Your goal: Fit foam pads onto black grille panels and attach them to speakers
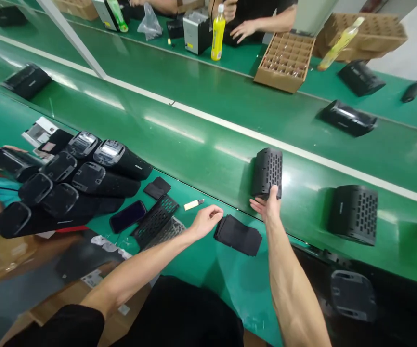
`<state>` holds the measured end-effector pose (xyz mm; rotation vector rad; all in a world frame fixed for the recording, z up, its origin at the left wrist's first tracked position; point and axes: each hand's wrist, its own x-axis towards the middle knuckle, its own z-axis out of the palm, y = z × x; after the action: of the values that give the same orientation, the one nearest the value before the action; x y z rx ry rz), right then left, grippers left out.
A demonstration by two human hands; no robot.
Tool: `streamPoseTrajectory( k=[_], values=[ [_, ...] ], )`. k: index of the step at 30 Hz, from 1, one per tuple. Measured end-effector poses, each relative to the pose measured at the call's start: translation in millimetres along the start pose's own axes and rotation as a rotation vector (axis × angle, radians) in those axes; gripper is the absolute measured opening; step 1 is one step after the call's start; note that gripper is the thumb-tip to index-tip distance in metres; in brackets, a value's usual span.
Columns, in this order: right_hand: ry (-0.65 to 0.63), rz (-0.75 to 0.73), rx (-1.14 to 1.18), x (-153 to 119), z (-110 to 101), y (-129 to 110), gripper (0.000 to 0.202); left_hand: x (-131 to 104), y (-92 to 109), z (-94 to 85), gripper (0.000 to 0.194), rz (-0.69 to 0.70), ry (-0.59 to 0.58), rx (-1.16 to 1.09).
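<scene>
Reaching out over the near green bench, both bare forearms are stretching away from the black-clad body at the bottom edge. The left hand [204, 220] is hovering with fingers loosely curled and holding nothing, its fingertips just beside a flat stack of black fabric pieces [238, 234] lying on the bench. The right hand [268, 206] is resting open, fingers spread, with the fingertips touching the near end of a black perforated speaker shell [267, 172] that is standing on the near edge of the green conveyor belt [201, 144]. Left of the left hand, black grille panels [156, 219] are lying beside a dark phone [127, 216], and a small cream-coloured tool [193, 204] is lying just beyond them. Further left, a pile of black speaker housings [67, 185] is spreading across the bench; small pale lettering is showing on some, too small to read. Right of the held shell, a second perforated shell [355, 213] is sitting on the belt, well apart. Farther off, glossy black units [347, 118] are riding the belt. On the far side, a brown cardboard divider tray [284, 60] and a yellow drink bottle [217, 33] are standing near another person's hand [243, 30]; the bottle's label is unreadable.
</scene>
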<state>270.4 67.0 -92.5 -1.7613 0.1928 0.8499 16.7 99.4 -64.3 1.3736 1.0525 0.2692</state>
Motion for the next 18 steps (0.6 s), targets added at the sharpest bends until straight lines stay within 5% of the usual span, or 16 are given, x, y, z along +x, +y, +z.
streamPoseTrajectory(
  k=[4, 9, 18],
  values=[
    [0.069, -0.224, -0.481, -56.8, -47.1, 53.6, 0.07, -13.4, -38.4, 16.6, 0.014, -0.161, 0.103, 0.226],
    [-0.049, -0.244, -0.713, -121.4, -45.8, 122.4, 0.043, -0.1, -54.7, 44.0, 0.022, -0.227, 0.119, 0.393],
    [-0.054, -0.299, -0.594, -98.1, -57.7, 139.8, 0.043, 13.0, -59.3, 43.9, 0.028, -0.233, 0.062, 0.505]
  ],
)
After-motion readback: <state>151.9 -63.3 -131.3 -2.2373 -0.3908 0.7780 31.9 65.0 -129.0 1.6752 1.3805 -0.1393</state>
